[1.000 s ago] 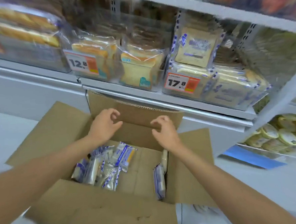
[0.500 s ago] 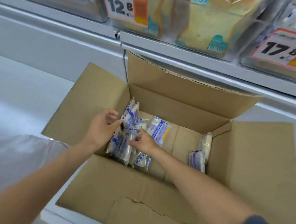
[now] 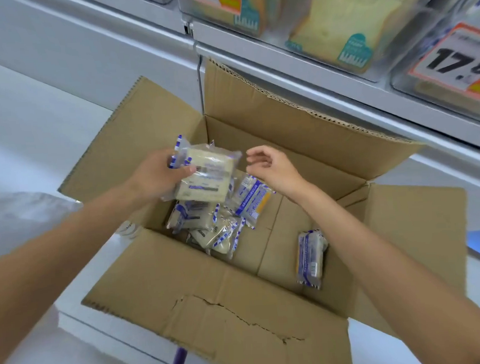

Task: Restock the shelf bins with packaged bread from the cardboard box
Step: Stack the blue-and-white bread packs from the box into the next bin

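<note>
Price tag (image 3: 456, 64) "17.8" on shelf bin (image 3: 407, 87)

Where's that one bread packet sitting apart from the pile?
In the head view, the lone packet sits against the cardboard box's right wall, right of the pile.

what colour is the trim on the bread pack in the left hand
Blue and white stripes along the clear wrapper's edge of the bread pack, seen in the head view.

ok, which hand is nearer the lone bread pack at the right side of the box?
Right. The right hand hangs open above the box, up-left of the lone pack; the left hand is farther left, gripping a second pack.
</note>
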{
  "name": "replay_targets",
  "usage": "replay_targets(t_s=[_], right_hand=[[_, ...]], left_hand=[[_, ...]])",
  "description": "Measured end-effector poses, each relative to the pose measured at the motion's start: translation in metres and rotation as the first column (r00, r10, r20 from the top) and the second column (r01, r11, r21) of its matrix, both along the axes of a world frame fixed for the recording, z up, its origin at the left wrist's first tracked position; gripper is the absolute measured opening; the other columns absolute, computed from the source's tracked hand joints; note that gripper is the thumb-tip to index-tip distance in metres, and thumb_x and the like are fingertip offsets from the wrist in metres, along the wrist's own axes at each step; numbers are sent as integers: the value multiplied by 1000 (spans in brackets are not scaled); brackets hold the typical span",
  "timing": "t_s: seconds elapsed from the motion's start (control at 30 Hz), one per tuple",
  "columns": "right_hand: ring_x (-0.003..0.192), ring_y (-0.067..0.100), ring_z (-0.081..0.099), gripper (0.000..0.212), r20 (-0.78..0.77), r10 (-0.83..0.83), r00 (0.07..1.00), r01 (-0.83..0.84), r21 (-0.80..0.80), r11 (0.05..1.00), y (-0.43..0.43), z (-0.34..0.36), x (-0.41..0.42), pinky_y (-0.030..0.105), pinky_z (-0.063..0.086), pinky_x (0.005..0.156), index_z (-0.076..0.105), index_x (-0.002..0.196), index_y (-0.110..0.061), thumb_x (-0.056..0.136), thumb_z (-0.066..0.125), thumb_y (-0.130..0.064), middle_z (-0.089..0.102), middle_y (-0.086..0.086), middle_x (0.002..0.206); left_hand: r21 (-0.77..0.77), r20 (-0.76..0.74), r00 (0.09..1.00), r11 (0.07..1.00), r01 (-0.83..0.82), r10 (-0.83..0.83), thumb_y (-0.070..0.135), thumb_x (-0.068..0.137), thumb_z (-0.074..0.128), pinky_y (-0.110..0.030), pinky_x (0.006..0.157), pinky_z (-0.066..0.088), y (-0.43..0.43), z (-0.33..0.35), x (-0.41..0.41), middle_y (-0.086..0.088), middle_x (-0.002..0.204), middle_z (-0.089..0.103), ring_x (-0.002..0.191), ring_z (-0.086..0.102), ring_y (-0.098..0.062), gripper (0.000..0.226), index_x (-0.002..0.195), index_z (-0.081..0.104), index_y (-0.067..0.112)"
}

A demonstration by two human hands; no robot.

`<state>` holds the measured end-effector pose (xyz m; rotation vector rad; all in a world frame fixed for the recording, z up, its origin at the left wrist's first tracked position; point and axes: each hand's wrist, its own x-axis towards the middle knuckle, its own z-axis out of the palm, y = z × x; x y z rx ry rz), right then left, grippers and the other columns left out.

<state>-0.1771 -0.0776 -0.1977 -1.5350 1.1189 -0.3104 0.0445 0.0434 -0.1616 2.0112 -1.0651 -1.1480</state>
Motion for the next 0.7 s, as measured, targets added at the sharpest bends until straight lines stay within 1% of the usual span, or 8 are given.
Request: replay_targets(t_s=[0.1, 0.17, 0.2, 0.3, 0.37, 0.5, 0.6, 0.7], right_hand=[[95, 13, 57, 34, -144, 2, 990, 10, 80, 997, 20, -38, -6, 30, 51, 91, 61, 116, -11, 84, 69, -4, 62, 6, 114], [103, 14, 57, 38, -167, 56, 984, -21, 203, 979, 42, -61, 4, 16, 48, 79, 59, 121, -9, 85, 71, -10, 61, 7, 117], [110, 17, 56, 46, -166, 57, 984, -12, 257, 966, 51, -71, 11, 14, 46, 81, 55, 129, -8, 86, 72, -14, 58, 7, 122], [126, 24, 51, 72, -205, 20, 979, 56, 357, 932, 69, -98, 40, 28, 43, 97, 36, 146, -8, 87, 71, -32, 50, 6, 137], [117, 26, 58, 65, -293, 47, 955, 49, 312, 949, 74, -116, 56, 34, 48, 96, 46, 137, -10, 85, 72, -37, 59, 5, 129], [97, 26, 63, 42, -293, 14, 956, 76, 292, 954, 69, -126, 59, 39, 54, 86, 57, 124, -1, 84, 70, -7, 67, 9, 107], [88, 19, 57, 37, -176, -58, 983, 107, 286, 952, 57, -104, 32, 22, 47, 65, 56, 119, -7, 85, 61, 5, 61, 1, 102], [83, 13, 57, 32, -82, -154, 985, 162, 95, 982, 38, -61, -10, 20, 47, 72, 59, 104, -14, 83, 58, 10, 58, -6, 90]], left_hand=[[-17, -47, 991, 992, -126, 125, 28, 94, 63, -32, 60, 40, 14, -2, 23, -10, 60, 60, 59, 53, -25, 25, 81, 61, 7], [-3, -63, 985, 987, -163, 162, 25, 94, 63, -33, 60, 39, 22, -10, 29, -1, 51, 59, 53, 51, -24, 21, 80, 62, 10], [-4, -58, 983, 985, -172, 172, 24, 94, 63, -32, 59, 40, 25, -13, 30, 4, 49, 60, 53, 52, -21, 18, 84, 64, 10], [-23, -51, 981, 982, -189, 188, 24, 95, 62, -31, 61, 42, 29, -12, 27, 0, 62, 67, 62, 57, -22, 10, 95, 67, 14], [-27, -60, 980, 981, -191, 189, 25, 94, 63, -34, 64, 45, 30, -10, 28, -15, 80, 72, 68, 61, -29, 15, 104, 68, 15], [-37, -62, 977, 978, -206, 204, 23, 95, 61, -35, 63, 46, 32, -5, 29, -22, 92, 72, 70, 60, -33, 20, 111, 66, 11], [-84, -16, 982, 979, -188, 187, 21, 98, 57, -29, 53, 45, 26, -3, 23, 0, 76, 74, 64, 60, -22, 17, 111, 65, 16], [-79, 30, 987, 985, -156, 159, 25, 99, 55, -39, 66, 57, 19, -2, 11, 1, 95, 74, 81, 69, -19, 20, 116, 62, 19]])
